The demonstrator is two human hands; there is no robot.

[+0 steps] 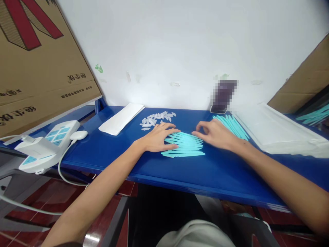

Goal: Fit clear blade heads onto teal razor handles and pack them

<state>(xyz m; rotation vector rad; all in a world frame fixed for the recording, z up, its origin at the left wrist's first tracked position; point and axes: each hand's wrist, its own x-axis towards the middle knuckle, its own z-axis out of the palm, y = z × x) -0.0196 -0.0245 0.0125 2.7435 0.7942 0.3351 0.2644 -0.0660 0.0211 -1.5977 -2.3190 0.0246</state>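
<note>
Several flat turquoise strips (186,144) lie side by side in the middle of the blue table (108,151). My left hand (160,137) rests at their left ends, thumb and fingers spread apart over them. Just off their right ends is my right hand (214,133), its fingers curled and the thumb and index tips close together; whether anything small is between them cannot be made out. Behind my right hand lies a second batch of turquoise strips (231,126). Small translucent white pieces (156,118) are scattered beyond my left hand.
Folded white sheets (122,120) lie at the back left. A blurred-out phone-like device (224,96) leans near the wall. White plastic packaging (277,130) covers the right side. A power strip (55,140) with a charger and cable sits left, below a large cardboard box (43,68).
</note>
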